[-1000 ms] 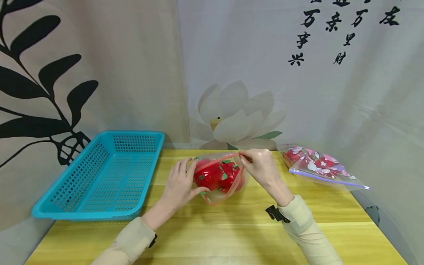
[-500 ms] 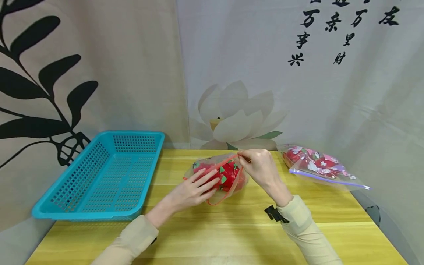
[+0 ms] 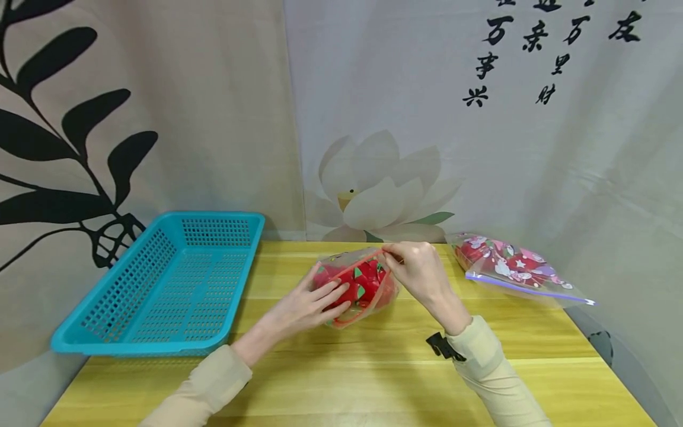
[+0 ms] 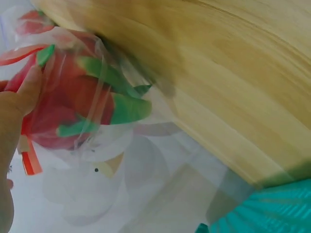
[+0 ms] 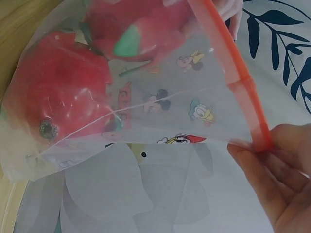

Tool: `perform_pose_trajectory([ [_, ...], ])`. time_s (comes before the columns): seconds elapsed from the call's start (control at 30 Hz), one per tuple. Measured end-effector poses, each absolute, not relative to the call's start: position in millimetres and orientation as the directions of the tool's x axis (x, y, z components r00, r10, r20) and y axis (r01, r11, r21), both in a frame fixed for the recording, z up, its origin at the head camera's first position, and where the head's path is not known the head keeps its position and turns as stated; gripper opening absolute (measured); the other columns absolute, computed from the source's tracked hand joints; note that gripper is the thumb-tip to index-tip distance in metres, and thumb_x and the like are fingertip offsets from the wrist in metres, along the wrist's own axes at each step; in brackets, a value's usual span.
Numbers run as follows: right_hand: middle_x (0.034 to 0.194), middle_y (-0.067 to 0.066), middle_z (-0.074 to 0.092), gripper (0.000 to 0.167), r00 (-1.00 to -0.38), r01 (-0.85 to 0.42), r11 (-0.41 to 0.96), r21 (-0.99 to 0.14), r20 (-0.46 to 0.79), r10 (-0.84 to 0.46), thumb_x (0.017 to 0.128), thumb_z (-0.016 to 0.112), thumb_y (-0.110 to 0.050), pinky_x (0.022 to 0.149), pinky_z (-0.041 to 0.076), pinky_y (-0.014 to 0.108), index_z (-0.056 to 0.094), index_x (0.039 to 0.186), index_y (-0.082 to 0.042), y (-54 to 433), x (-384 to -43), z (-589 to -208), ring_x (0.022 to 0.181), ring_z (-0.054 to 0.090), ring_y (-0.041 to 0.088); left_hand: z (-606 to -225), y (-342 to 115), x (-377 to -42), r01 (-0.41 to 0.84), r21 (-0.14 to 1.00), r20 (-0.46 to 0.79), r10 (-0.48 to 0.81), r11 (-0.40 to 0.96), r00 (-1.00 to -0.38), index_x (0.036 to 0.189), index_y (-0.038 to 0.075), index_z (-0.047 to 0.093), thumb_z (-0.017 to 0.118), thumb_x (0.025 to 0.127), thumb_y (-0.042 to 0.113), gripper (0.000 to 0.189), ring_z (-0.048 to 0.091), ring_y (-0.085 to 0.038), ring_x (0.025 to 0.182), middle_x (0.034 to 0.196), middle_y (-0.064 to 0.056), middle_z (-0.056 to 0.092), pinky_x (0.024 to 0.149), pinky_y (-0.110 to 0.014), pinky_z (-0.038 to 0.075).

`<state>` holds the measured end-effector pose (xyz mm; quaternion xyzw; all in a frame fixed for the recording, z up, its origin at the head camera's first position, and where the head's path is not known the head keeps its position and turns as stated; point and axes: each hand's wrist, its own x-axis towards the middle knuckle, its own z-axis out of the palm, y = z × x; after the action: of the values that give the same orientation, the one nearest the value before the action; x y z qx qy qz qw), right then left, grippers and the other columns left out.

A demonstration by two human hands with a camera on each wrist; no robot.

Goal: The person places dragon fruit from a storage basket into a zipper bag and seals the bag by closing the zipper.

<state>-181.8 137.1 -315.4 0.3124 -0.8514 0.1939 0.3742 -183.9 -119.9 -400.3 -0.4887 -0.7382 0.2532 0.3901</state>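
A clear zip bag (image 3: 347, 257) with an orange-red zip strip sits at the middle back of the table. Inside are several red fruits with green leaf tips, among them a round red fruit (image 5: 68, 87) and a dragon fruit (image 3: 368, 276). My right hand (image 3: 421, 270) pinches one end of the zip strip (image 5: 248, 92) between thumb and fingers. At the bag's left side, my left hand (image 3: 301, 305) lays its spread, extended fingers over the opening and the red fruit. Cartoon figures are printed on the bag's wall in the right wrist view.
A turquoise basket (image 3: 229, 320) stands on the left of the wooden table (image 3: 341, 379). At the back right lies another clear zip bag (image 3: 514, 264) with a purple strip and red and pink patterned contents. A printed curtain (image 3: 213, 118) hangs right behind the table.
My left hand has moved from the bag's left edge rightward over its opening, its fingers now across the red fruit. The right hand keeps its pinch in nearly the same place.
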Motion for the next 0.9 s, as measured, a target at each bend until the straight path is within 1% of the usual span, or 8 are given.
perform_pose_trajectory([
  [0.13, 0.072, 0.007, 0.073, 0.003, -0.528, -0.673, 0.734, -0.089, 0.753, -0.393, 0.079, 0.073, -0.004, 0.054, 0.055, 0.027, 0.075, 0.08, -0.004, 136, -182, -317, 0.059, 0.067, 0.015, -402, -118, -186, 0.515, -0.738, 0.392, 0.898, 0.436, -0.199, 0.13, 0.027, 0.055, 0.079, 0.075, 0.031, 0.061, 0.059, -0.018, 0.118, 0.132, -0.001, 0.059, 0.106, -0.059, 0.038],
  [0.3, 0.073, 0.005, 0.073, 0.003, -0.545, -0.66, 0.746, -0.082, 0.737, -0.4, 0.08, 0.073, -0.007, 0.054, 0.054, 0.025, 0.075, 0.079, -0.005, 133, -179, -317, 0.059, 0.066, 0.013, -402, -112, -189, 0.49, -0.695, 0.493, 0.845, 0.525, -0.206, 0.124, 0.023, 0.06, 0.082, 0.072, 0.033, 0.057, 0.064, -0.021, 0.11, 0.126, -0.005, 0.064, 0.105, -0.056, 0.041],
  [0.43, 0.076, 0.007, 0.074, 0.004, -0.548, -0.658, 0.749, -0.079, 0.732, -0.404, 0.078, 0.075, -0.006, 0.053, 0.054, 0.025, 0.076, 0.081, -0.004, 130, -179, -316, 0.06, 0.067, 0.015, -401, -108, -191, 0.479, -0.644, 0.559, 0.795, 0.596, -0.237, 0.121, 0.02, 0.063, 0.082, 0.07, 0.035, 0.056, 0.063, -0.022, 0.109, 0.124, -0.007, 0.065, 0.105, -0.057, 0.041],
  [0.53, 0.076, 0.008, 0.074, 0.004, -0.546, -0.663, 0.744, -0.086, 0.736, -0.401, 0.077, 0.074, -0.004, 0.053, 0.054, 0.024, 0.076, 0.081, -0.004, 129, -179, -316, 0.059, 0.067, 0.015, -401, -105, -191, 0.488, -0.606, 0.584, 0.768, 0.628, -0.263, 0.119, 0.018, 0.064, 0.082, 0.07, 0.034, 0.055, 0.062, -0.023, 0.109, 0.124, -0.007, 0.065, 0.104, -0.061, 0.039],
  [0.63, 0.075, 0.008, 0.074, 0.005, -0.546, -0.662, 0.744, -0.093, 0.74, -0.393, 0.077, 0.074, -0.002, 0.052, 0.053, 0.024, 0.076, 0.082, -0.003, 129, -179, -316, 0.058, 0.066, 0.015, -402, -105, -191, 0.476, -0.597, 0.582, 0.757, 0.645, -0.296, 0.12, 0.018, 0.064, 0.082, 0.069, 0.034, 0.057, 0.061, -0.022, 0.108, 0.124, -0.007, 0.065, 0.103, -0.064, 0.038],
  [0.73, 0.074, 0.008, 0.073, 0.007, -0.552, -0.661, 0.743, -0.102, 0.737, -0.39, 0.077, 0.073, -0.001, 0.051, 0.052, 0.023, 0.076, 0.083, -0.003, 129, -179, -317, 0.056, 0.065, 0.014, -404, -106, -192, 0.442, -0.606, 0.572, 0.749, 0.661, -0.334, 0.123, 0.02, 0.062, 0.082, 0.07, 0.033, 0.058, 0.061, -0.022, 0.106, 0.123, -0.006, 0.065, 0.103, -0.064, 0.037],
  [0.8, 0.074, 0.008, 0.073, 0.007, -0.557, -0.662, 0.742, -0.105, 0.732, -0.393, 0.077, 0.072, -0.001, 0.05, 0.051, 0.022, 0.076, 0.083, -0.002, 129, -179, -317, 0.055, 0.064, 0.013, -404, -107, -193, 0.419, -0.61, 0.578, 0.74, 0.672, -0.345, 0.124, 0.021, 0.062, 0.081, 0.072, 0.032, 0.057, 0.062, -0.021, 0.103, 0.12, -0.006, 0.066, 0.104, -0.064, 0.037],
  [0.9, 0.074, 0.009, 0.073, 0.008, -0.561, -0.665, 0.739, -0.111, 0.727, -0.396, 0.077, 0.072, 0.0, 0.049, 0.049, 0.021, 0.076, 0.084, -0.002, 128, -179, -317, 0.053, 0.062, 0.012, -404, -107, -195, 0.395, -0.606, 0.609, 0.722, 0.691, -0.328, 0.122, 0.019, 0.062, 0.08, 0.073, 0.029, 0.053, 0.062, -0.021, 0.095, 0.107, -0.005, 0.068, 0.103, -0.065, 0.037],
])
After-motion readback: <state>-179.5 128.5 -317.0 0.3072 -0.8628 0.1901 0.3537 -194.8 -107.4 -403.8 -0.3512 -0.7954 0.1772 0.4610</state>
